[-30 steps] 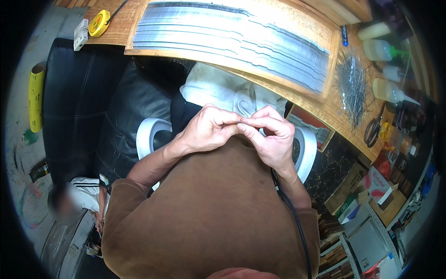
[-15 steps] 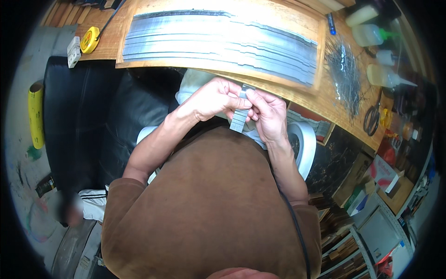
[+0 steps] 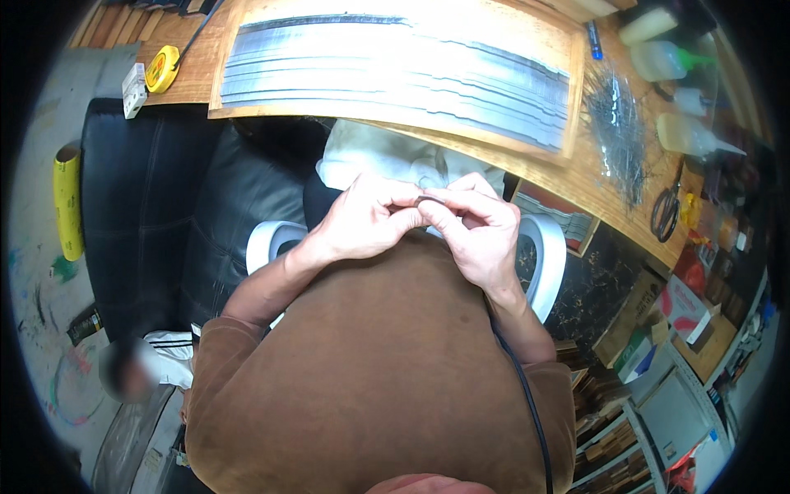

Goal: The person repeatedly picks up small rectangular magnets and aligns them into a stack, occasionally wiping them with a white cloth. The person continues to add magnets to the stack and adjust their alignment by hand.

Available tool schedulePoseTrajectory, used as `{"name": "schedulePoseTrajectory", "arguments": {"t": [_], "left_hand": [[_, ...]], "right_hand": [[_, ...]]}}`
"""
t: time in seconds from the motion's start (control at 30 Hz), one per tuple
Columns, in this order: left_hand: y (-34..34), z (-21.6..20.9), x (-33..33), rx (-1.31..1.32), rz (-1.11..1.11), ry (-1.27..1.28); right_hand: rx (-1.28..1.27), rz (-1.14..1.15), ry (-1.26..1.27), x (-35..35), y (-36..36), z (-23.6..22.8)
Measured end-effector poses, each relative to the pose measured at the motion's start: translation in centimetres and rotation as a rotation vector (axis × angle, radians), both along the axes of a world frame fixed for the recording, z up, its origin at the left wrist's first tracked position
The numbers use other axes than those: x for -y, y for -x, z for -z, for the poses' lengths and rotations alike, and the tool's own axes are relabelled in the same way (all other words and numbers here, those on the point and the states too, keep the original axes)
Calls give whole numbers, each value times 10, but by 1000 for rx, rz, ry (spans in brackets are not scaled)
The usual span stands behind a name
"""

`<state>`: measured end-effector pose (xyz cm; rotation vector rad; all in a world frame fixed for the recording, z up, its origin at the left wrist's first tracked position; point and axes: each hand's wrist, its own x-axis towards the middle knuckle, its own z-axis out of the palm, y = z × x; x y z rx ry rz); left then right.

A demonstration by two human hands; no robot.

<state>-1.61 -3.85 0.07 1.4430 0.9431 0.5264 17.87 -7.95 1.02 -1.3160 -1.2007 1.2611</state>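
My left hand (image 3: pixel 366 221) and my right hand (image 3: pixel 481 239) meet in front of my chest, just short of the table edge. Between their pinched fingertips is a thin strip (image 3: pixel 426 198), seen nearly edge-on as a dark sliver; the fingers cover most of it. Beyond them on the table lies a shallow wooden tray (image 3: pixel 329 114) holding rows of long, shiny grey strips (image 3: pixel 329 82). Glare washes out the tray's middle. A white cloth (image 3: pixel 370 156) lies below the table edge, just past my hands.
Loose thin dark strips (image 3: pixel 615 136), black scissors (image 3: pixel 666 210), a blue marker (image 3: pixel 594 41) and squeeze bottles (image 3: pixel 687 134) sit on the right. A yellow tape measure (image 3: pixel 162 69) rests at the table's left. Another person (image 3: pixel 132 370) is at the lower left, beyond a black sofa (image 3: pixel 140 206).
Both hands have drawn down toward my chest, away from the table edge. The grey strip, broad face visible before, has turned edge-on between the fingers.
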Motion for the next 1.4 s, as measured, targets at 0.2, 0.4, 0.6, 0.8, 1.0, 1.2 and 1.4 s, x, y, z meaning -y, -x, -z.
{"name": "schedulePoseTrajectory", "arguments": {"t": [0.2, 0.4, 0.6, 0.8, 1.0, 1.2, 1.4], "left_hand": [[5, 4, 14, 62, -53, -103], [7, 5, 16, 51, -45, -141], [7, 6, 18, 68, -62, -153], [11, 8, 18, 60, -46, -124], [8, -1, 15, 83, -94, -152], [9, 3, 15, 82, -93, -167], [10, 3, 17, 65, -90, -147]], "right_hand": [[-49, -74, -63, 1, 3, 4], [11, -101, -91, 1, 2, 3], [3, -112, -82, 1, 3, 1], [-41, -103, -56, 1, 5, 3], [-56, -79, -117, -1, 6, -1], [-23, -104, -154, -2, 4, 2], [-44, -100, -155, -2, 5, 5]]}}
